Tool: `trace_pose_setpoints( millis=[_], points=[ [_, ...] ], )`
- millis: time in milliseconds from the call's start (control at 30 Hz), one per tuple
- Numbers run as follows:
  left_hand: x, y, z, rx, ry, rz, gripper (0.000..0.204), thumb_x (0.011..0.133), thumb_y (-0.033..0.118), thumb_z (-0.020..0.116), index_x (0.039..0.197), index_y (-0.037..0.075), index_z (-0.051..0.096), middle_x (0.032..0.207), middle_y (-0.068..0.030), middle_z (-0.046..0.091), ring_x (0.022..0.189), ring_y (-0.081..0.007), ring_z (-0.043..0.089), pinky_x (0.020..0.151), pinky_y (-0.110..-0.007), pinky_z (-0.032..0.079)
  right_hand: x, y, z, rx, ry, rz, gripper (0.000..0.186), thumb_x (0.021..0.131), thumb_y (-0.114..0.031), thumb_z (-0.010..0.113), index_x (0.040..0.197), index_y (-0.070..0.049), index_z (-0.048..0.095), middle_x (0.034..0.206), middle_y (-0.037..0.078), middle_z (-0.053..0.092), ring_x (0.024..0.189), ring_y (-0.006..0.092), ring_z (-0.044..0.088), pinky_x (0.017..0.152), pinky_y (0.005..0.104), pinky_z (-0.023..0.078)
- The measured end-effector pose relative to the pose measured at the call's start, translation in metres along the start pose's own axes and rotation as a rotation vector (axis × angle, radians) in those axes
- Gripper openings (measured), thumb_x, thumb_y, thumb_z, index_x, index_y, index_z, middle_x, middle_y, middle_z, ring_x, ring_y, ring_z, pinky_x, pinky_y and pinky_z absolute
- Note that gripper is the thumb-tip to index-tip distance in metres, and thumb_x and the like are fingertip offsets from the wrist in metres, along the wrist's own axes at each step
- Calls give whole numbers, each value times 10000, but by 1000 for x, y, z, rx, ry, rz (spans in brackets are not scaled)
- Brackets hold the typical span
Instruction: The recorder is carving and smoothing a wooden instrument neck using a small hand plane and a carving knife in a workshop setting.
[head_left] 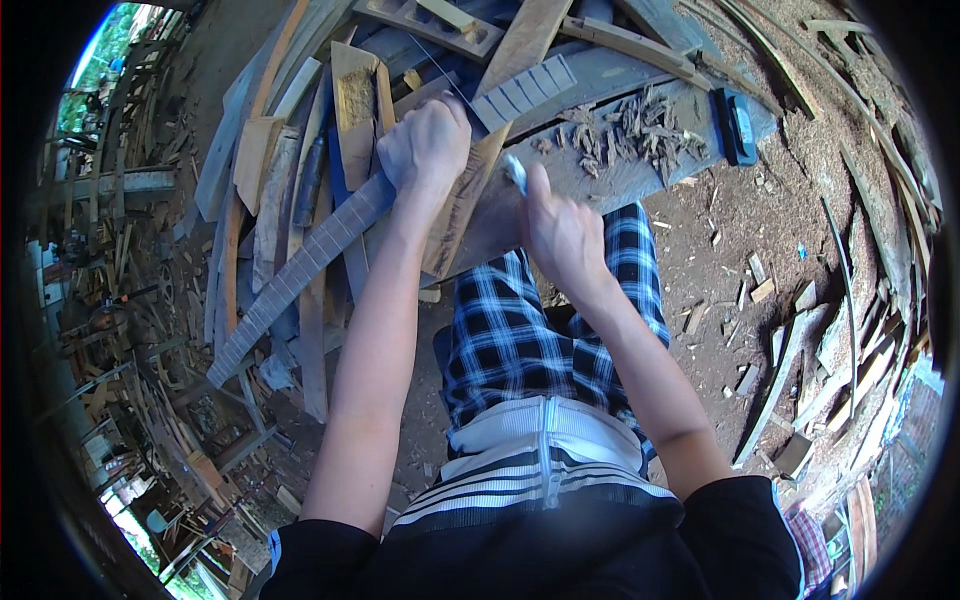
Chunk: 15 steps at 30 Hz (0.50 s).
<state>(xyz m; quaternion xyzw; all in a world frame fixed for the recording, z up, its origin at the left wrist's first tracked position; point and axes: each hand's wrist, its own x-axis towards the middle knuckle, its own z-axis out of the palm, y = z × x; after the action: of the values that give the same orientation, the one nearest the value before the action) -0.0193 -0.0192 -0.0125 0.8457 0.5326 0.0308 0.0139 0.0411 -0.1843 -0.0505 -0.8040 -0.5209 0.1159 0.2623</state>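
A long wooden fretboard (310,262) with evenly spaced cross lines slants from the lower left up to the right, over the cluttered bench. My left hand (428,142) is closed over its upper part, fingers curled down and partly hidden; the striped far end shows beyond it. A thin wire (437,66) runs down to the knuckles of this hand; whether the fingers hold it, I cannot tell. To the right, my right hand (565,232) is closed, thumb up, around a small pale, whitish-blue thing (515,172). Its tip points toward the fretboard, apart from it.
Wood shavings (635,130) lie heaped on the bench board (660,170). A dark box-like object (737,126) stands at the board's right end. Planks (262,160) and wooden offcuts (357,110) crowd the left and back. More strips (790,375) litter the ground at right.
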Motion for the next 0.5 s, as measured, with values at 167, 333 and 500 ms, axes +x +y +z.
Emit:
trace_pose_setpoints(
  millis=[167, 333, 500],
  points=[
    [-2, 6, -10, -16, -39, 13, 550, 955, 314, 300, 772, -6, 708, 848, -239, 681, 839, -409, 671, 772, -483, 526, 0, 1, -8, -1, 0, 6, 138, 850, -92, 499, 947, -46, 412, 591, 186, 617, 554, 372, 639, 465, 465, 498],
    [-2, 5, 1, -12, -24, 14, 549, 952, 312, 304, 760, -8, 706, 828, -243, 677, 825, -408, 671, 765, -483, 527, 22, -4, 1, 7, 66, -31, 129, 853, -90, 496, 933, -49, 403, 591, 188, 616, 565, 381, 640, 475, 477, 500],
    [-1, 0, -1, 2, -33, -12, 551, 950, 311, 302, 757, -8, 706, 818, -246, 675, 812, -408, 672, 754, -481, 528, -4, 2, -11, 80, -87, 60, 210, 883, -117, 512, 1047, -36, 410, 610, 213, 602, 585, 423, 611, 510, 531, 468]
  ],
)
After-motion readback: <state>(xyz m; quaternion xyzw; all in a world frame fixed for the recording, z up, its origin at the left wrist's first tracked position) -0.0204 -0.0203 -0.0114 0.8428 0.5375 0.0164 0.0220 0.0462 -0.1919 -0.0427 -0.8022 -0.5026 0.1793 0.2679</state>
